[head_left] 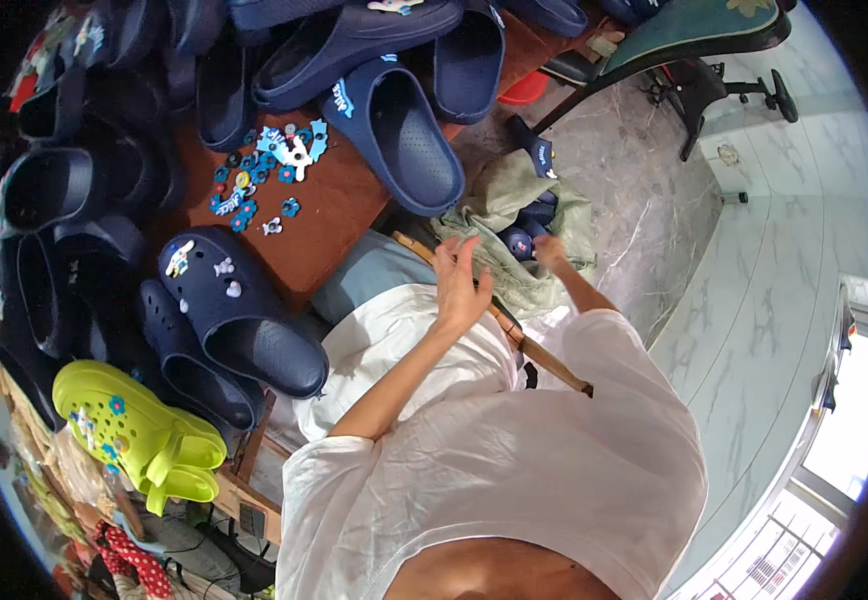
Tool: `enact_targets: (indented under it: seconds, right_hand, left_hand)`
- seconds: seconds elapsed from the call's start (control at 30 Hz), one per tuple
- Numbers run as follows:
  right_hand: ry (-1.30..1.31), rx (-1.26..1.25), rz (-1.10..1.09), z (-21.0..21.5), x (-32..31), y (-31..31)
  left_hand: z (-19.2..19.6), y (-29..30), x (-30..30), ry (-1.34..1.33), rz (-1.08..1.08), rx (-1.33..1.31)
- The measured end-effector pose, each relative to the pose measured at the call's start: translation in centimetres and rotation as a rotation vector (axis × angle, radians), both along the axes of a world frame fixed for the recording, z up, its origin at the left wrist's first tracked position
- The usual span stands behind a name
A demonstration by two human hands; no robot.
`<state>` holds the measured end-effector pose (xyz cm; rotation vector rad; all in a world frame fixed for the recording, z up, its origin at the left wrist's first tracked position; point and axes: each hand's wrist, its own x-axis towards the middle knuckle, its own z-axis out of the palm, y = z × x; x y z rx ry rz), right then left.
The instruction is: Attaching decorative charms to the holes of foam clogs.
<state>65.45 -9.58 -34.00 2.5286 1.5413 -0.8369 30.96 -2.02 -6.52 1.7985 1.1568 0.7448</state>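
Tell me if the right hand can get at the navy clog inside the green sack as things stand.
Probably yes. The right hand is already at the mouth of the green sack, right beside the navy clog showing in the opening. Nothing lies between them, though the fingers themselves are blurred.

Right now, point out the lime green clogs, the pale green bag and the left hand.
lime green clogs (129, 425): head view, on the upper of the nearer clog.
pale green bag (499, 195): head view, on its crumpled cloth at the top.
left hand (459, 285): head view, on the back of the hand.
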Motion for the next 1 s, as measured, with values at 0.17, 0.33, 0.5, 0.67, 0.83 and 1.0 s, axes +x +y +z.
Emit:
enact_targets:
  seconds: [0.17, 0.33, 0.5, 0.67, 0.83, 1.0]
  right_hand:
    - [0.194, 0.706, -0.426, 11.2, 1.9, 6.4]
    - [0.524, 1.078, -0.266, 30.3, -10.7, 12.1]
    - [0.593, 0.953, 0.500, 41.2, -26.3, 13.9]
    - [0.746, 0.533, 0.809, 42.1, -37.1, 14.4]
    - [0.622, 0.585, 0.850, 40.2, -43.1, 16.4]
    - [0.546, 0.674, 0.823, 38.1, -46.5, 16.8]
  left_hand:
    - [5.4, -2.0, -3.3, -0.242, -0.034, 0.009]
    - [10.5, -3.6, -8.5, -0.371, 0.000, 0.007]
    - [13.2, -4.6, -13.2, -0.377, 0.172, 0.128]
    - [13.8, -4.8, -17.1, -0.354, 0.430, 0.243]
    - [13.3, -4.3, -19.9, -0.382, 0.695, 0.290]
    - [12.9, -3.3, -21.8, -0.394, 0.802, 0.285]
